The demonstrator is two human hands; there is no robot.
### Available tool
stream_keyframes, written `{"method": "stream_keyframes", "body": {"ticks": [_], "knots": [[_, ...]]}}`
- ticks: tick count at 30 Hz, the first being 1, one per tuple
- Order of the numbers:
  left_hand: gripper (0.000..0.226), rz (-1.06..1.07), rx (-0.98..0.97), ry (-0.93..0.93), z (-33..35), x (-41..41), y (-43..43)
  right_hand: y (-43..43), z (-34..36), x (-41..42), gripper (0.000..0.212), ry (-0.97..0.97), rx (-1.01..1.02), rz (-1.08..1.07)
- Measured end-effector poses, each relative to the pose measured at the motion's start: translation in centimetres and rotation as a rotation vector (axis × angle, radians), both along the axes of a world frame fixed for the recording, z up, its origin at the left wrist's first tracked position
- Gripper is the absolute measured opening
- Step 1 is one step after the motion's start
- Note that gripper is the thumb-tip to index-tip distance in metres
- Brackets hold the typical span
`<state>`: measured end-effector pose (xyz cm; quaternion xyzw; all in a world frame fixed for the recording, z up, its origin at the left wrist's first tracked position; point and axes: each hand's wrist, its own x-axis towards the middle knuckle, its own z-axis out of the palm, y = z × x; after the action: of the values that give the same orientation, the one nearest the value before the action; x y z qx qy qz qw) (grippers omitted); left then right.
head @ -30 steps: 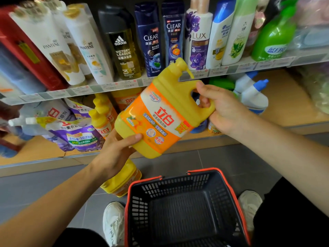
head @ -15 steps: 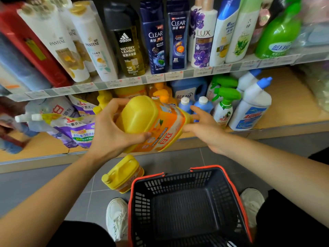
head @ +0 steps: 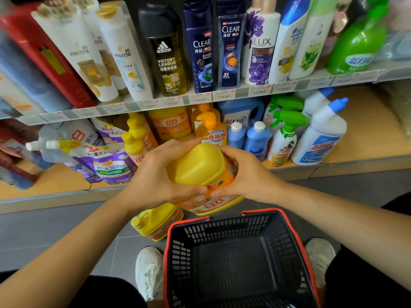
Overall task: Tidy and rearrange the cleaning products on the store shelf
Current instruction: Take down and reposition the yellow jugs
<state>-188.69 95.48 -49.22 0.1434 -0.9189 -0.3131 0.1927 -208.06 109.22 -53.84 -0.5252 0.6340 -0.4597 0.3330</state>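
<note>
Yellow detergent jug (head: 198, 167), base toward the person, hangs above the far rim of the basket (head: 224, 227), left hand (head: 155, 181) and right hand (head: 246, 178) each with fingers curled round its sides, probably to steady its weight before sliding it onto the shelf (head: 367, 138) beyond that basket.

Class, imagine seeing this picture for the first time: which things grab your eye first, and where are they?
A big yellow detergent jug sits dead centre, tipped over and held between the left hand and right hand. Below it a black, red-rimmed basket stands between the shoes, and a second yellow jug lies on the floor beside it.
</note>
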Motion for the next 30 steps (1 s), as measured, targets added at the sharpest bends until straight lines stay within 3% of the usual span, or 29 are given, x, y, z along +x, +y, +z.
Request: {"method": "stream_keyframes", "body": {"ticks": [6, 11, 15, 18, 22, 27, 30], "knots": [[0.067, -0.076, -0.076, 0.032, -0.4, 0.0, 0.4, -0.2, -0.4, 0.4, 0.085, -0.066, 0.012, -0.074], [0.044, -0.108, -0.157, 0.162, -0.6, 0.0, 0.8, -0.6, -1.0, 0.5, 0.083, -0.113, 0.005, -0.116], [0.025, -0.019, -0.176, 0.239, -0.5, 0.3, 0.6, -1.0, -1.1, 0.3, 0.078, -0.117, -0.001, -0.135], [0.027, 0.097, -0.137, 0.235, -0.5, 0.5, 0.2, -1.1, -1.1, 0.3, 0.076, -0.12, -0.006, -0.122], [0.032, 0.244, 0.07, 0.13, -0.8, 0.6, -0.6, -1.0, -0.9, 0.3, 0.073, -0.14, -0.026, -0.115], [0.03, 0.309, 0.553, 0.107, -1.2, 0.1, -1.2, -1.1, -0.7, 0.2, 0.078, -0.148, -0.055, -0.08], [0.032, 0.349, 0.672, 0.075, -1.5, 0.2, -1.8, -1.0, -0.6, 0.2, 0.077, -0.133, -0.064, -0.065]]}}
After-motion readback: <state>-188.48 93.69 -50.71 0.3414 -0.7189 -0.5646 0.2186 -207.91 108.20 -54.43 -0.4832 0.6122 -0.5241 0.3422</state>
